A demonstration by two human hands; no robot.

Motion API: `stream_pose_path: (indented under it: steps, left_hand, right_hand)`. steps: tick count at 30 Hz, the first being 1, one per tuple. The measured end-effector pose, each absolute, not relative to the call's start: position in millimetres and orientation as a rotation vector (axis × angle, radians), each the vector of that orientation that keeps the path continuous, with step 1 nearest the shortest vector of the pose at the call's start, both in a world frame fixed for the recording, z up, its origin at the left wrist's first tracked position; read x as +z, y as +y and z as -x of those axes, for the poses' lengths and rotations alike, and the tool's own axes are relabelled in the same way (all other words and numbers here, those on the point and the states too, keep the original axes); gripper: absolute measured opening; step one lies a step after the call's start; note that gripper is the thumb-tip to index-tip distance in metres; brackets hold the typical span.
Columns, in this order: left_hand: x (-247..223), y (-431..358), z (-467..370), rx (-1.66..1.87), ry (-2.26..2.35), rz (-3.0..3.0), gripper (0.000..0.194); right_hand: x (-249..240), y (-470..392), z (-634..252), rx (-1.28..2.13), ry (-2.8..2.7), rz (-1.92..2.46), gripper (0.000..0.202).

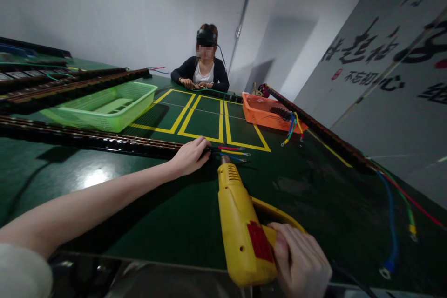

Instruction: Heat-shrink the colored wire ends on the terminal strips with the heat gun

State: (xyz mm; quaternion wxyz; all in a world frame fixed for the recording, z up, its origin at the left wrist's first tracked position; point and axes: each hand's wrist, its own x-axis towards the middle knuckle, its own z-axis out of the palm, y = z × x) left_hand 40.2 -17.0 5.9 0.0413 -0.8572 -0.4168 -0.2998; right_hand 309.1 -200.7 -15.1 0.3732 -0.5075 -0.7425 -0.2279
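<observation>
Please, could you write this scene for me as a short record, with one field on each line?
Left hand: the left hand grips the end of a long dark bar
Right hand: the right hand holds a yellow heat gun by its handle
Nozzle: close to the coloured wires at the bar's end; contact unclear
Wire tips: ring terminals
Surface: green table with yellow outlines
Baskets: green basket on the left, orange basket on the right
Across the table: another person, seated
</observation>
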Motion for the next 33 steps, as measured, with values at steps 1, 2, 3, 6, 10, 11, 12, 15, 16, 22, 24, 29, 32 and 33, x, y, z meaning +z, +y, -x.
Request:
stream_pose_path:
  steps: [1, 2, 3, 6, 10, 11, 12, 15, 16, 22, 24, 29, 32, 33]
  left_hand:
    - [6.5, -16.9, -39.5, -0.940, -1.274, 2.640, 0.020]
    - [7.1, -16.7, -38.6, -0.960, -1.271, 2.654, 0.018]
    - [7.7, -16.4, -37.9, -0.973, -1.267, 2.666, 0.017]
    - [8.8, -15.4, -36.3, -0.981, -1.254, 2.679, 0.015]
    - [8.0, -14.6, -36.7, -0.949, -1.230, 2.676, 0.015]
    - [7.4, -14.7, -37.1, -0.942, -1.230, 2.671, 0.016]
    - [6.7, -14.8, -37.6, -0.937, -1.237, 2.664, 0.017]
    - [4.8, -15.4, -38.4, -0.936, -1.277, 2.650, 0.022]
    - [4.4, -15.6, -38.3, -0.946, -1.285, 2.652, 0.023]
    - [6.6, -16.8, -37.2, -1.047, -1.218, 2.691, 0.025]
    - [7.3, -16.9, -37.3, -1.050, -1.172, 2.703, 0.025]
    - [6.6, -15.7, -38.5, -0.995, -1.155, 2.694, 0.025]
    - [5.7, -15.1, -39.2, -0.942, -1.168, 2.683, 0.024]
    - [5.4, -15.0, -39.4, -0.933, -1.172, 2.680, 0.025]
  right_hand:
    - [-15.1, -200.3, -311.7, -0.583, -1.902, 1.296, 0.025]
    - [-15.2, -199.8, -314.8, -0.585, -1.900, 1.295, 0.026]
    - [-15.3, -199.5, -318.3, -0.587, -1.898, 1.300, 0.027]
    - [-14.7, -199.2, -329.8, -0.605, -1.885, 1.340, 0.031]
    - [-11.4, -199.7, -342.4, -0.667, -1.853, 1.415, 0.035]
    - [-10.5, -199.8, -344.4, -0.687, -1.845, 1.434, 0.036]
    - [-9.7, -199.8, -346.0, -0.707, -1.839, 1.451, 0.037]
    - [-8.7, -199.8, -347.9, -0.748, -1.843, 1.481, 0.038]
    - [-8.8, -200.1, -347.5, -0.755, -1.846, 1.486, 0.037]
    - [-10.1, -204.9, -332.9, -0.772, -1.830, 1.518, 0.040]
    - [-10.9, -206.4, -324.3, -0.765, -1.825, 1.515, 0.038]
    - [-15.0, -207.3, -299.3, -0.751, -1.793, 1.505, 0.030]
    - [-17.6, -207.3, -283.5, -0.729, -1.757, 1.479, 0.027]
    - [-18.1, -207.6, -278.4, -0.716, -1.752, 1.471, 0.027]
